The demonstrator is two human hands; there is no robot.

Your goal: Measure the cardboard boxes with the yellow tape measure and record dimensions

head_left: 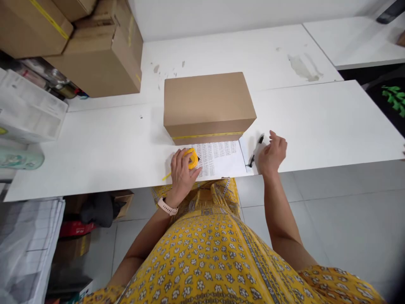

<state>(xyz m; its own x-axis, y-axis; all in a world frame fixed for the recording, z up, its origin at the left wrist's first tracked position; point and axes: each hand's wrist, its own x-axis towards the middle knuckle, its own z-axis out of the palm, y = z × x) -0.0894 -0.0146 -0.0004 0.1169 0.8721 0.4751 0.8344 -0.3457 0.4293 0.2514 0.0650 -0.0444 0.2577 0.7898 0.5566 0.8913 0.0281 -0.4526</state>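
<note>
Along the table's front edge, my left hand (182, 174) has its fingers curled over a yellow tape measure (194, 158). A short end of yellow blade sticks out to the left, under the hand. Beneath the tape measure lies a white sheet of paper (226, 160) covered with columns of small writing. A black pen (260, 139) rests just right of the sheet. Beside the pen, my right hand (274, 153) leans on the table with loosely bent fingers apart and nothing visible in them. A closed brown cardboard box (209, 99) with a yellow strip along its front stands behind the sheet, overlapping its far edge.
Cardboard boxes (98, 59) are stacked at the back left. Clear plastic containers (31, 105) and a pale green bottle (20, 158) are at the left end. The white table (313, 122) has worn patches and a wall behind it.
</note>
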